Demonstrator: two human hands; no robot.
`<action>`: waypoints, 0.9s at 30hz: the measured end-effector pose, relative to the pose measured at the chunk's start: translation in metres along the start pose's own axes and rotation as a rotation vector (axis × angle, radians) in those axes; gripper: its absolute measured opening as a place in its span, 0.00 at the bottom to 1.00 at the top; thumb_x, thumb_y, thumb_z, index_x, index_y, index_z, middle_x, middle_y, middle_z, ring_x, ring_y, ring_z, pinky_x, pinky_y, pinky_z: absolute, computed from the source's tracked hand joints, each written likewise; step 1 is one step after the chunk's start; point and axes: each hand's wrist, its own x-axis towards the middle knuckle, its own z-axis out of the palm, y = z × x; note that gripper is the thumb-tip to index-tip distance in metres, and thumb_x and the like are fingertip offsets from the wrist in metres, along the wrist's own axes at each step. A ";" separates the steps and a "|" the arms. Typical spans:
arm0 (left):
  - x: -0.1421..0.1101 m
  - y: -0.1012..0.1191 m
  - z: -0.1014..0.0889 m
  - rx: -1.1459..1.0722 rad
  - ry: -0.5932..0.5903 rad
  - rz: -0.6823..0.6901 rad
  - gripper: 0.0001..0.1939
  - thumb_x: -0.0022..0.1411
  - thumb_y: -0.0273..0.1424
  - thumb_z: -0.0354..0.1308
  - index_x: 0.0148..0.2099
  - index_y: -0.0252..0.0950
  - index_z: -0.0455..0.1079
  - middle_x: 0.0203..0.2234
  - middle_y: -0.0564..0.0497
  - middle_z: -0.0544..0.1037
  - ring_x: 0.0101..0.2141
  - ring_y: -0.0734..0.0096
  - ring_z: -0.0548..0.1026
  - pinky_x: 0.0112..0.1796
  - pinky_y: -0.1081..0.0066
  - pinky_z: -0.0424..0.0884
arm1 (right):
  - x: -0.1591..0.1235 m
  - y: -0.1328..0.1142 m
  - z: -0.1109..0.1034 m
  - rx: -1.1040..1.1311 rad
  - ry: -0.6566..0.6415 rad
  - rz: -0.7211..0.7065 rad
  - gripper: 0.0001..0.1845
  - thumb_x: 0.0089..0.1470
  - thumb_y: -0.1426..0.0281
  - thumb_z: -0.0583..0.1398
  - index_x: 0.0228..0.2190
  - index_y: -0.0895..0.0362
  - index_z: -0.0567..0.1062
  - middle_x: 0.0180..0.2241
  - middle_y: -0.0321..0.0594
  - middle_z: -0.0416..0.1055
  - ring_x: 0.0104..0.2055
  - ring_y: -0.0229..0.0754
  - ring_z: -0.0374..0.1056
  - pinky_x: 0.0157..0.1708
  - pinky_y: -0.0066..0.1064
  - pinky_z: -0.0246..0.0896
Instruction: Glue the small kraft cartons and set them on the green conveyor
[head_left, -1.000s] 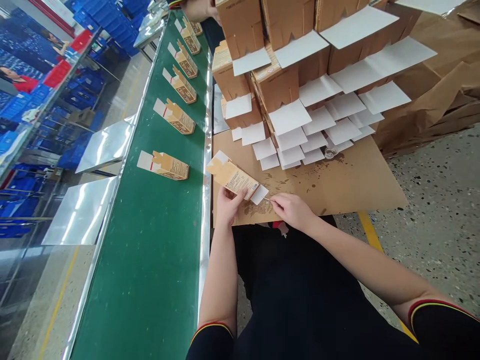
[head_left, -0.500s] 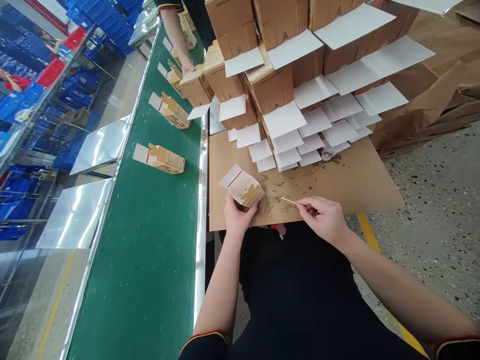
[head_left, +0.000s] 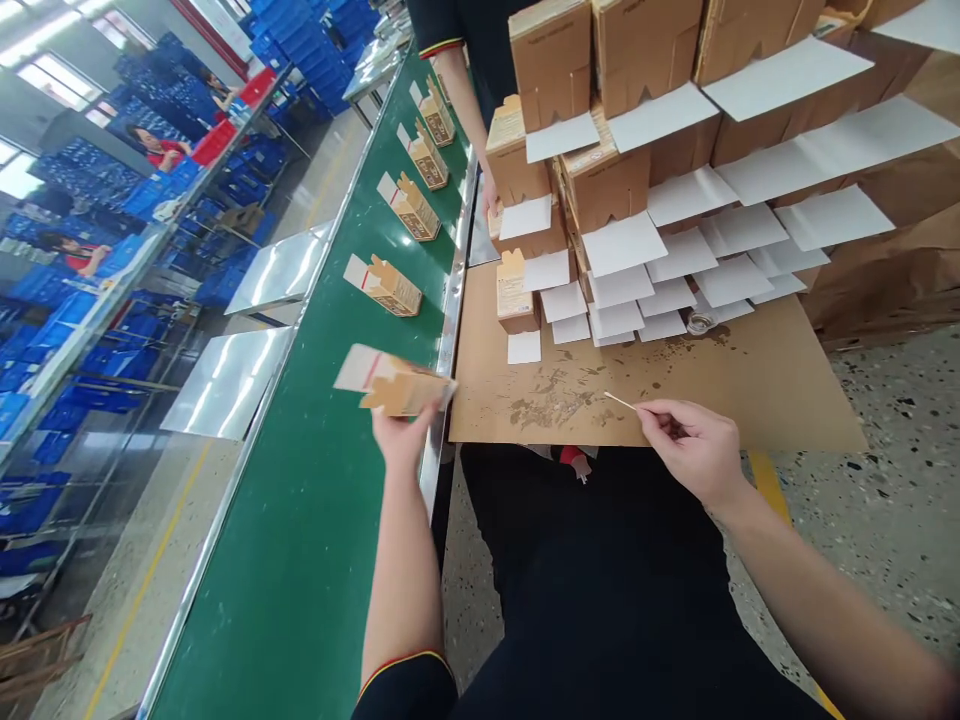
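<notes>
My left hand (head_left: 403, 430) grips a small open cardboard box (head_left: 409, 388) by its side, above the right part of the green conveyor belt (head_left: 300, 560). The box lies tilted, its white flap with a red line pointing left. Between the fingertips of my right hand (head_left: 690, 440) is a cotton swab (head_left: 620, 401), held over the stained brown cardboard sheet (head_left: 787, 400). Similar open boxes (head_left: 394, 287) stand in a row farther along the belt. A small round clear container (head_left: 699, 322) sits by the stack.
Stacked brown boxes (head_left: 555, 60) with white flaps (head_left: 622, 240) jutting out fill the back of the cardboard sheet. A co-worker's arm (head_left: 465, 100) reaches in beside them. A metal rail (head_left: 450, 330) edges the belt; steel plates (head_left: 225, 380) flank its left side.
My left hand has carried the box left, from over the cardboard sheet to over the belt. The co-worker's hand has moved lower, and a box now stands at the stack's front left.
</notes>
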 end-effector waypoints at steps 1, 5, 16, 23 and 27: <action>0.010 -0.004 -0.021 0.002 0.104 0.034 0.41 0.41 0.33 0.88 0.56 0.38 0.74 0.56 0.37 0.85 0.66 0.38 0.80 0.68 0.41 0.76 | -0.001 0.002 -0.004 0.001 0.000 0.007 0.09 0.68 0.65 0.67 0.35 0.48 0.88 0.30 0.38 0.83 0.27 0.42 0.76 0.29 0.35 0.77; 0.031 -0.023 -0.073 0.077 0.264 0.032 0.44 0.37 0.32 0.89 0.55 0.38 0.73 0.55 0.36 0.85 0.63 0.40 0.83 0.67 0.41 0.77 | -0.001 0.011 -0.013 -0.020 0.008 0.025 0.10 0.69 0.61 0.68 0.35 0.49 0.87 0.30 0.38 0.83 0.27 0.43 0.77 0.30 0.37 0.79; 0.071 -0.048 -0.072 0.091 0.127 0.007 0.45 0.41 0.27 0.87 0.59 0.37 0.70 0.62 0.34 0.82 0.65 0.43 0.82 0.70 0.46 0.74 | 0.023 -0.005 0.010 0.011 -0.059 -0.111 0.09 0.69 0.67 0.67 0.34 0.47 0.87 0.28 0.34 0.82 0.25 0.41 0.76 0.26 0.35 0.77; 0.047 -0.046 -0.072 0.170 0.323 0.056 0.44 0.52 0.28 0.79 0.67 0.41 0.65 0.67 0.36 0.75 0.73 0.46 0.71 0.73 0.44 0.66 | 0.019 -0.001 -0.027 -0.089 0.071 -0.098 0.07 0.66 0.68 0.69 0.34 0.50 0.87 0.27 0.35 0.82 0.25 0.40 0.76 0.27 0.32 0.76; 0.025 -0.034 -0.063 0.248 0.475 0.287 0.40 0.54 0.25 0.68 0.68 0.42 0.64 0.63 0.41 0.72 0.67 0.53 0.75 0.70 0.48 0.68 | -0.011 0.016 -0.069 -0.169 0.196 0.039 0.06 0.64 0.64 0.70 0.36 0.50 0.89 0.28 0.38 0.83 0.25 0.42 0.77 0.27 0.34 0.76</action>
